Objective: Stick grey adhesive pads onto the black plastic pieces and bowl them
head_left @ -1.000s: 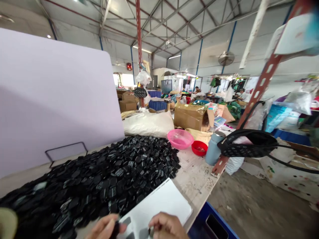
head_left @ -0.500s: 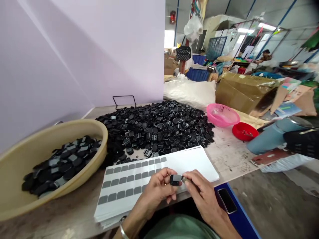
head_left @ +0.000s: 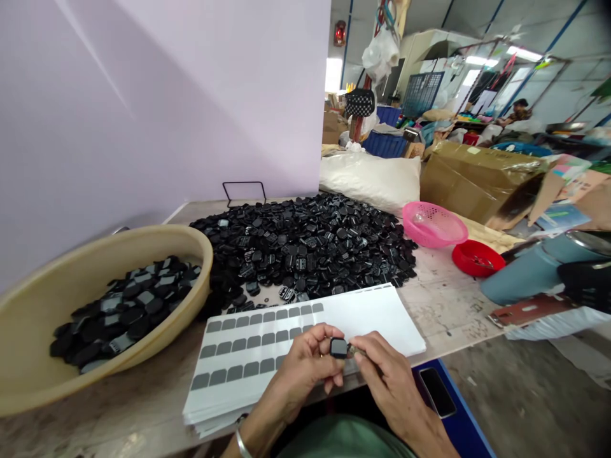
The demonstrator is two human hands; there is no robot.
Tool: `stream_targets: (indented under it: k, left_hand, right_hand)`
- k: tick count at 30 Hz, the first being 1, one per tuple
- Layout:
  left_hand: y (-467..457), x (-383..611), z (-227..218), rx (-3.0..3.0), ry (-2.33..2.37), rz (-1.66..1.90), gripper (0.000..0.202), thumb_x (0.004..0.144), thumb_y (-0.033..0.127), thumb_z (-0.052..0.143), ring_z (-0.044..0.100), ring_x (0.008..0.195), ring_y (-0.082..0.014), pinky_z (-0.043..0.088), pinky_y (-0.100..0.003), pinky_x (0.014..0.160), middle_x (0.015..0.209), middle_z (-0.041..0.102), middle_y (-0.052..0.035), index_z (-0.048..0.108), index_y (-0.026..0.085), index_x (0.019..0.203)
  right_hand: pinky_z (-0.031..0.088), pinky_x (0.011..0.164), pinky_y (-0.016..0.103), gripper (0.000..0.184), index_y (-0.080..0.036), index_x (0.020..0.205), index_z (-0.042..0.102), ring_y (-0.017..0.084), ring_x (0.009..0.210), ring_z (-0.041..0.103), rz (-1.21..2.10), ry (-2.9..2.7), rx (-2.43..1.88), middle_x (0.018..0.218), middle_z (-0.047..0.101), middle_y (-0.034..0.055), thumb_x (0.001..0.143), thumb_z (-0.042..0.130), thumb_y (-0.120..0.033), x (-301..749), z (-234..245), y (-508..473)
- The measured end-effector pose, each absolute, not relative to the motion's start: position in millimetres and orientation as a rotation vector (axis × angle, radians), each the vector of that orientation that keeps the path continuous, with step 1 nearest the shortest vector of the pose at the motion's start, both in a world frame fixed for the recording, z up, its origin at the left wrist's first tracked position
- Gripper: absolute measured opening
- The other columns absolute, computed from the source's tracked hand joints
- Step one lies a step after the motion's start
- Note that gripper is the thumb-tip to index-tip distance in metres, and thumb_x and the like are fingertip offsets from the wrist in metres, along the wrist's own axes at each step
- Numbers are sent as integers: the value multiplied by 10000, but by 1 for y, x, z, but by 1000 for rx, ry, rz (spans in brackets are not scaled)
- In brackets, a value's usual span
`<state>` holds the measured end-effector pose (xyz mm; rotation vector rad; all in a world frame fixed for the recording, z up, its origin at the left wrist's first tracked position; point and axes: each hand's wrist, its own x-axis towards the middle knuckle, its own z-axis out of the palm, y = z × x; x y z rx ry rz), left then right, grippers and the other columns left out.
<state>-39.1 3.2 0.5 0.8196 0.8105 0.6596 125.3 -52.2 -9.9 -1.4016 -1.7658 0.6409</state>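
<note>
My left hand (head_left: 312,359) pinches a small black rounded-square plastic piece (head_left: 338,347) with a grey face turned up toward me. My right hand (head_left: 386,366) is closed on a thin metallic tool, mostly hidden by the fingers, whose tip meets the right edge of the piece. Both hands are above the near edge of a stack of white sheets (head_left: 367,312). Rows of grey rounded-square stickers (head_left: 235,346) cover the top sheet's left part; its right part is plain white.
A large heap of black pieces (head_left: 305,242) lies behind the sheets. On the left stands a cream basin (head_left: 203,254) with more pieces. To the right are a pink basket (head_left: 434,226), a red bowl (head_left: 477,257) and a blue flask (head_left: 525,273). A phone (head_left: 438,392) lies below the table edge.
The black piece has been tilted so its grey face now points more toward me. Both hands keep their grip. The whole view has shifted slightly.
</note>
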Motion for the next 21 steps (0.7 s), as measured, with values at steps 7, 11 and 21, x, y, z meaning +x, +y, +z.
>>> stream_targets:
  k: [7,11,21]
  left_hand:
    - [-1,-39,1,820,811,666,334,640,78,641,553,466,-73,389,-156,411,611,562,47,549,140,955]
    - [-3,-38,0,800,818,675,339,636,80,648,549,458,-71,384,-158,410,626,571,44,546,142,953]
    - [-10,-40,-4,1012,886,631,261,771,355,655,484,422,-85,364,-182,392,554,527,46,552,163,916]
  right_hand:
    - [464,738,259,277,-252,1138,553,151,845,598,627,-1799,-1384,935,593,24,945,389,-137,125,-13,-54]
    - [465,723,267,277,-246,1136,553,154,824,596,580,-1823,-1398,922,592,29,950,379,-138,124,-14,-55]
    - [501,714,259,301,-228,1120,572,156,788,616,463,-1961,-1469,894,611,38,938,355,-126,115,-10,-60]
